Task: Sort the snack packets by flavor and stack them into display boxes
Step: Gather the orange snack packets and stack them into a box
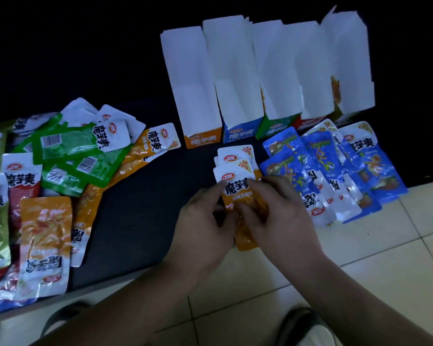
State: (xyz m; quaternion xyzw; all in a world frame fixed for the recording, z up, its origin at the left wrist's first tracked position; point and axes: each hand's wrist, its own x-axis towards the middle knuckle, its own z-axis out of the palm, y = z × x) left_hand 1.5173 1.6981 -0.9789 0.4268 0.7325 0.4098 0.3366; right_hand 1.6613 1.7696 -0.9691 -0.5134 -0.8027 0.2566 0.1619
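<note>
Together left hand (pixel 204 221) and right hand (pixel 283 214) grip orange packets (pixel 235 172) marked 魔芋爽, 20%

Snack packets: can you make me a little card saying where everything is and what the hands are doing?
Left hand: grips the orange stack
Right hand: grips the same stack
Orange stack: a few packets, white ends pointing away
Blue pile: right of the hands
Mixed heap: far left, green, orange and red packets
Boxes: open, in a row behind
</note>
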